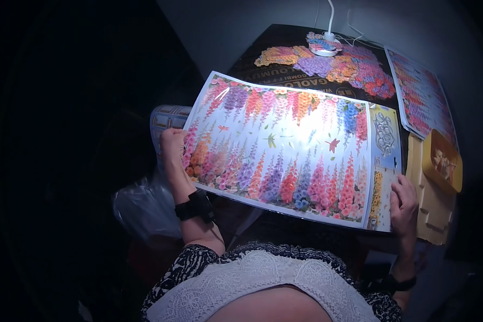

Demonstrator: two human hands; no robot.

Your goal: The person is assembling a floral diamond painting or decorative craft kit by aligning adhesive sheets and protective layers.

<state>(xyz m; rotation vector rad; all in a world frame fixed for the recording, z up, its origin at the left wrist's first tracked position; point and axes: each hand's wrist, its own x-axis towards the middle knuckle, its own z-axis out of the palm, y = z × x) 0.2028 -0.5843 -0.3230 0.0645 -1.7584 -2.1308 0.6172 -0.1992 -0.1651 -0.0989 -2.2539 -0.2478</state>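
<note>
A large glossy flower sticker sheet [273, 155], apparently in a clear sleeve, is spread in front of me, tilted over the near side of the table. Rows of colourful flower spikes run along its top and bottom, with dragonflies and leaves between. A printed card strip [386, 145] runs down its right end. My left hand [173, 145] is closed on the left edge, fingertips hidden behind it. At the lower right corner, my right hand [404, 204] has its fingers curled around the card end. Strong lamp glare whitens the sheet's upper middle.
Flower-shaped cutouts [327, 67] lie in a pile on the dark table [252, 67], around a white lamp base [326, 48]. Another flower sheet [421, 94] lies at the right. A yellow container [443, 161] sits on brown cardboard [434, 217]. Clear plastic [145, 206] hangs at the left.
</note>
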